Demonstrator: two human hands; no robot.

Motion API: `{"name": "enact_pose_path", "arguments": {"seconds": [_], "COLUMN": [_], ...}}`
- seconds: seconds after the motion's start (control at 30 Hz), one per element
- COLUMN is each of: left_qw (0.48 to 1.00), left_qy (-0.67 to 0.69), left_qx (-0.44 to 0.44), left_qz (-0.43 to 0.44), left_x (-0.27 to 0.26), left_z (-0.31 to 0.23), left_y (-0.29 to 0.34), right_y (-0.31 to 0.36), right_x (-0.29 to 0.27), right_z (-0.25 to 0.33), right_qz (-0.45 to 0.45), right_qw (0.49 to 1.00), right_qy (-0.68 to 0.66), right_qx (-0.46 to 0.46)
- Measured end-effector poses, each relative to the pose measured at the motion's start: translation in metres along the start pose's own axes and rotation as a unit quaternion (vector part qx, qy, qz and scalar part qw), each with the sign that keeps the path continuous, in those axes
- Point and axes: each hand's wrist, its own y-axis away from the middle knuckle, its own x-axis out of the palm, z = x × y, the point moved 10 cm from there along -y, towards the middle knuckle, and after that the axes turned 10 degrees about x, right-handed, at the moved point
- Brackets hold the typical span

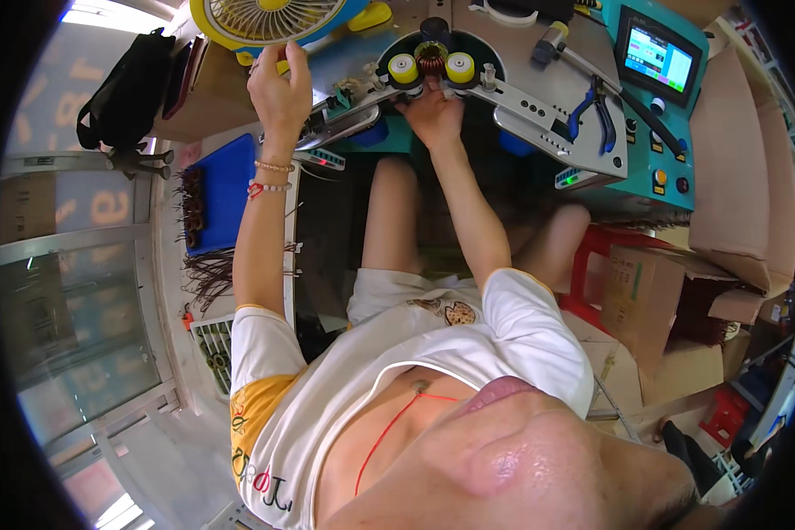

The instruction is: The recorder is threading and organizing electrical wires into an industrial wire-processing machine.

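Note:
My left hand [281, 95] is raised in front of the blue and yellow fan [269, 22], its fingers curled and drawn together. Whatever they may pinch is too small to make out. My right hand [435, 113] reaches up beneath the winding machine's head, a finger at the near side of a ring-shaped copper-wound coil [431, 58]. Its other fingers are partly hidden below the rollers. The coil sits between a left yellow-rimmed roller [403, 68] and a right yellow-rimmed roller [459, 67], with a dark roller [434, 31] behind it.
Blue-handled pliers [594, 115] lie on the metal plate at right, before a teal control box with a lit screen [659, 55]. Wound coils lie along a blue tray [225, 194] at left, near loose wire leads [216, 276]. Cardboard boxes [642, 296] stand at right.

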Motion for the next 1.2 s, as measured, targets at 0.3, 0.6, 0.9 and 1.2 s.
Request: {"name": "enact_pose_path", "arguments": {"seconds": [0.3,0.6,0.9,1.2], "left_qw": [0.999,0.998,0.991,0.987], "left_qy": [0.030,-0.028,-0.032,0.069], "left_qx": [-0.012,0.024,-0.036,-0.031], "left_qz": [0.002,-0.055,-0.122,-0.145], "left_x": [0.007,-0.014,0.000,-0.008], "left_z": [0.000,0.008,0.017,0.001], "left_y": [-0.002,0.002,0.017,0.022], "right_y": [0.006,0.005,0.007,0.019], "right_x": [-0.027,-0.022,-0.044,-0.054], "right_z": [0.029,0.028,0.060,0.104], "right_qz": [-0.038,0.133,-0.020,-0.077], "right_qw": [0.989,0.986,0.999,0.990], "right_qy": [-0.134,-0.094,-0.036,0.053], "right_qx": [-0.049,0.014,-0.008,-0.101]}}
